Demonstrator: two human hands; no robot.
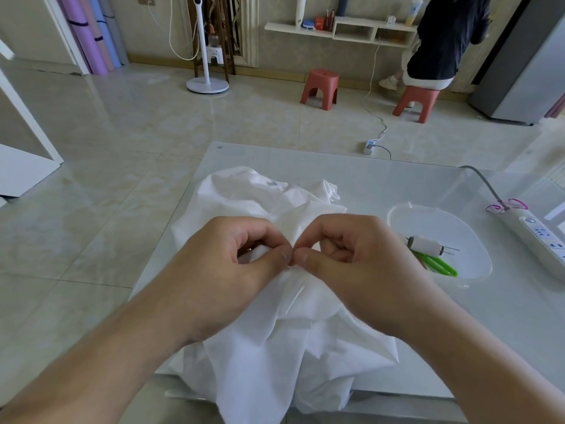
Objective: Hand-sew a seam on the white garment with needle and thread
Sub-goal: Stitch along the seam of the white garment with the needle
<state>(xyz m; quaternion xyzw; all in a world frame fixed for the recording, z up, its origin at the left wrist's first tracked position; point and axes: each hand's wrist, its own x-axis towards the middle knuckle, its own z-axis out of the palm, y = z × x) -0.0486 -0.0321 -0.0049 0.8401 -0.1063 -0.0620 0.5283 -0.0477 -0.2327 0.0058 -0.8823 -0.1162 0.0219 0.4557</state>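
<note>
White cloth of the garment [260, 347] lay bunched on the table [382, 185] and spilled over its near edge, a raised fold gathered right at the fingertips, likely so the seam line sat close under the eyes. Both hands met over that fold: the left hand [226, 264] pinched the cloth between thumb and curled fingers, and the right hand [351, 264] was pinched tight against it, thumb tips touching. Whether a needle sat in the right pinch was too small to tell. Just right of the right hand, a clear tub [440, 221] held a thread spool [425, 244] and green scissors [437, 264]; farther right lay a power strip [538, 237].
</note>
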